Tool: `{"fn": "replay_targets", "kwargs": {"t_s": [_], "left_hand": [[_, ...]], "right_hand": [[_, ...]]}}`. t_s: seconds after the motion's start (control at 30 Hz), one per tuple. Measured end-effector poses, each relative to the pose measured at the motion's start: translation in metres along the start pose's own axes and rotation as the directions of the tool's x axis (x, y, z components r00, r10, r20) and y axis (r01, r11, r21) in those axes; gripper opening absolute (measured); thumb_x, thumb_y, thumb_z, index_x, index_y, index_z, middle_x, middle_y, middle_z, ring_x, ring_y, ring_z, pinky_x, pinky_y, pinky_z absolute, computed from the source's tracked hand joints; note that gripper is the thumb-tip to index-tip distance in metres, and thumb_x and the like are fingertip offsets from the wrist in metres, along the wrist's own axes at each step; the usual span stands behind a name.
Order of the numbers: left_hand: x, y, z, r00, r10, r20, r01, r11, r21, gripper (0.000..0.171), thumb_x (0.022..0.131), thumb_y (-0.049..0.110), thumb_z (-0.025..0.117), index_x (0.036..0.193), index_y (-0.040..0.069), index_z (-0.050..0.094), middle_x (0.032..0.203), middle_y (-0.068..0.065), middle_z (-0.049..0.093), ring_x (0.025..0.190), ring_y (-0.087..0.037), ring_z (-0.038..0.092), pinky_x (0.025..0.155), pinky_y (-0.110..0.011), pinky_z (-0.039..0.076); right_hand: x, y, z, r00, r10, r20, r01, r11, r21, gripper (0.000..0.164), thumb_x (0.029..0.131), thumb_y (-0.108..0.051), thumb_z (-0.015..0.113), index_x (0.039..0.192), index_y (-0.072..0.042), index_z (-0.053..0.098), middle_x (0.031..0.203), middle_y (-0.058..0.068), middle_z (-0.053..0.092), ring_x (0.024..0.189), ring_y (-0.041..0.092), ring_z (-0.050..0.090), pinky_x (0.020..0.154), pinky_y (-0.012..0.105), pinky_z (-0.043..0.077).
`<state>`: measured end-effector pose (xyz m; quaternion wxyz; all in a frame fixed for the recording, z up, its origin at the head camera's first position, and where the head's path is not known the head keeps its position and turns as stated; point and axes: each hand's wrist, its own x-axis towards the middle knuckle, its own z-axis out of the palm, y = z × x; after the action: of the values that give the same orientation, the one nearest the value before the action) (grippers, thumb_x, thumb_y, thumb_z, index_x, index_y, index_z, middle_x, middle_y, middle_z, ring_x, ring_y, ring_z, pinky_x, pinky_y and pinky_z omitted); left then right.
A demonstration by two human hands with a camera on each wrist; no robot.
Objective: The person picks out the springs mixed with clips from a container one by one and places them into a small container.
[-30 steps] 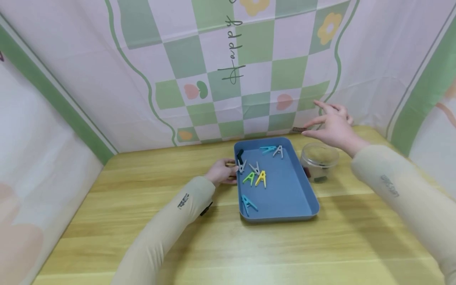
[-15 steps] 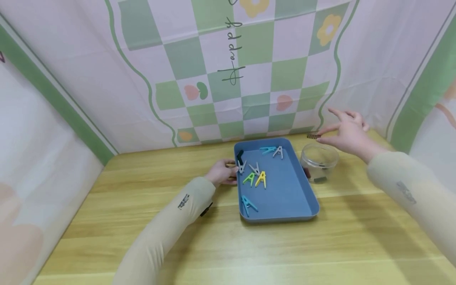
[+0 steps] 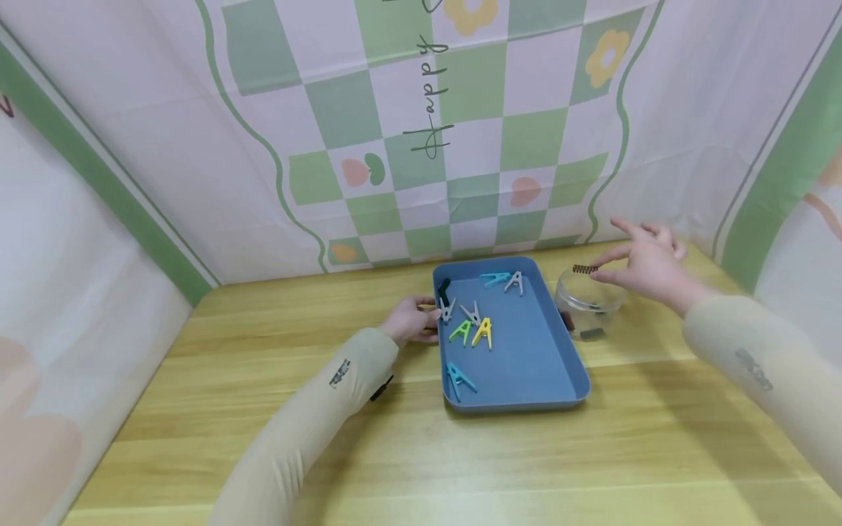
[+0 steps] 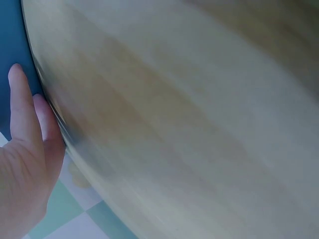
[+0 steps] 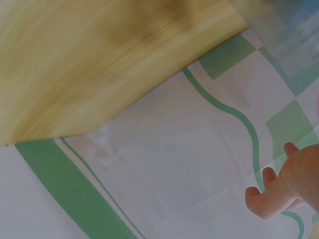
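My right hand (image 3: 651,267) pinches a small dark brown toothed hair clip (image 3: 584,269) between thumb and index finger, the other fingers raised. The clip is over the mouth of a round clear plastic jar (image 3: 579,296), which holds a few dark pieces (image 3: 592,334). In the right wrist view only part of the right hand (image 5: 294,181) shows, the clip out of sight. My left hand (image 3: 409,320) rests against the left wall of a blue tray (image 3: 526,365); in the left wrist view its fingers (image 4: 25,109) lie straight along the blue wall.
In the tray lie a yellow clip (image 3: 483,333), a green clip (image 3: 461,332), blue clips (image 3: 460,378), grey clips (image 3: 471,313) and a black piece (image 3: 444,289). The wooden table (image 3: 296,438) ends at a checkered curtain (image 3: 473,153).
My right hand has carried the hair clip rightward and down, from beyond the tray's far right corner to above the jar. The left hand and tray have stayed in place.
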<state>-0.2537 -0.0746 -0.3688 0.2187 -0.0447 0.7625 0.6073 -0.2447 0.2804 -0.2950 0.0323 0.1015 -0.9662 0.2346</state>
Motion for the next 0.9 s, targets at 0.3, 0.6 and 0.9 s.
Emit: {"fn": "replay_targets", "kwargs": {"t_s": [0.3, 0.6, 0.9], "left_hand": [[-0.005, 0.004, 0.000, 1.000, 0.005, 0.017, -0.004, 1.000, -0.003, 0.043, 0.098, 0.008, 0.050, 0.139, 0.000, 0.040, 0.116, -0.020, 0.056, 0.090, -0.021, 0.062, 0.079, -0.037, 0.058], [0.000, 0.000, 0.000, 1.000, -0.015, 0.004, 0.015, 1.000, -0.011, 0.043, 0.098, 0.010, 0.051, 0.139, 0.002, 0.042, 0.113, -0.017, 0.058, 0.089, -0.020, 0.063, 0.075, -0.033, 0.059], [-0.001, 0.001, 0.000, 1.000, -0.015, 0.003, 0.015, 1.000, -0.006, 0.042, 0.098, 0.010, 0.051, 0.139, 0.002, 0.042, 0.112, -0.017, 0.058, 0.088, -0.020, 0.063, 0.075, -0.033, 0.059]], "right_hand": [[-0.002, 0.006, 0.005, 0.999, 0.004, 0.036, -0.003, 0.999, -0.036, 0.030, 0.081, -0.027, 0.072, 0.099, -0.003, 0.071, 0.155, 0.025, 0.006, 0.131, 0.061, -0.005, 0.096, 0.076, -0.007], [-0.003, 0.010, 0.010, 0.998, -0.002, 0.063, 0.004, 1.000, -0.027, 0.028, 0.082, -0.027, 0.072, 0.098, -0.005, 0.072, 0.155, 0.026, 0.006, 0.130, 0.061, -0.005, 0.094, 0.076, -0.007], [-0.003, 0.007, 0.014, 0.999, -0.020, 0.042, 0.022, 0.999, -0.034, 0.023, 0.083, -0.025, 0.070, 0.094, -0.005, 0.073, 0.153, 0.028, 0.011, 0.130, 0.061, -0.003, 0.092, 0.077, -0.003]]}}
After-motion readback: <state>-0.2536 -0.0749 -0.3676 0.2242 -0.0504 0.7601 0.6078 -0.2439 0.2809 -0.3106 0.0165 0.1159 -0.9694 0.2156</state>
